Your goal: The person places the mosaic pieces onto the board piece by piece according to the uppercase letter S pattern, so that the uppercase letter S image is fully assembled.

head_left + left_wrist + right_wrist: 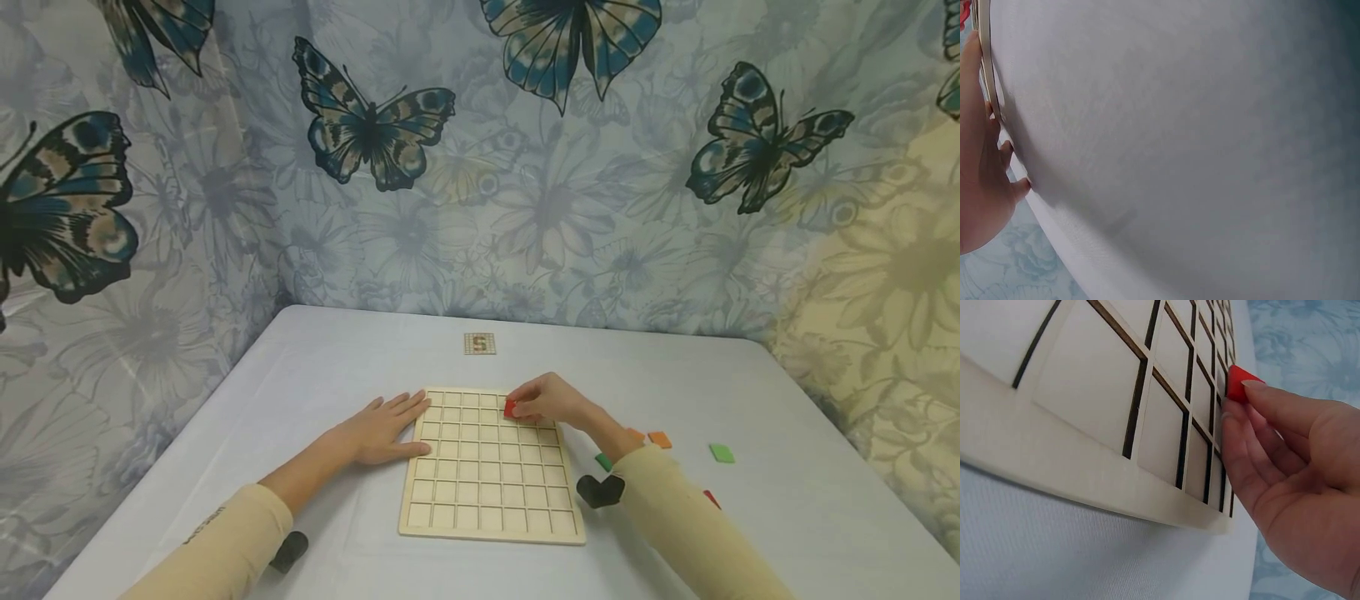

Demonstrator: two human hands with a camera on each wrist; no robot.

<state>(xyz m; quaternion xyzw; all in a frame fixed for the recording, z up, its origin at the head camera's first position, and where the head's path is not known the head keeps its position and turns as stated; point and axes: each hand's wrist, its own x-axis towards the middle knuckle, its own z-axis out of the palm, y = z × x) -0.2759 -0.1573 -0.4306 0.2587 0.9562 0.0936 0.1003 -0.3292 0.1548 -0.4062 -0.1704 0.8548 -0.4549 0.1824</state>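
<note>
A pale wooden grid board [491,523] with square recesses lies on the white table. Between thumb and fingers, my right hand [553,398] pinches a red square tile [510,408] near the board's far right part. The right wrist view shows the same red tile [1242,384] tilted against the grid, with the thumb on its face. My left hand [386,429] lies flat with fingers spread, its fingertips and thumb touching the board's left edge. In the left wrist view, the left hand [985,181] appears side-on along that edge.
Right of the board lie an orange tile [660,439], a light green tile [722,453], a darker green tile [603,462] and a red tile [712,499], some partly behind the right arm. A small patterned card [480,343] sits beyond the board. Butterfly-print cloth [465,233] hangs behind the table.
</note>
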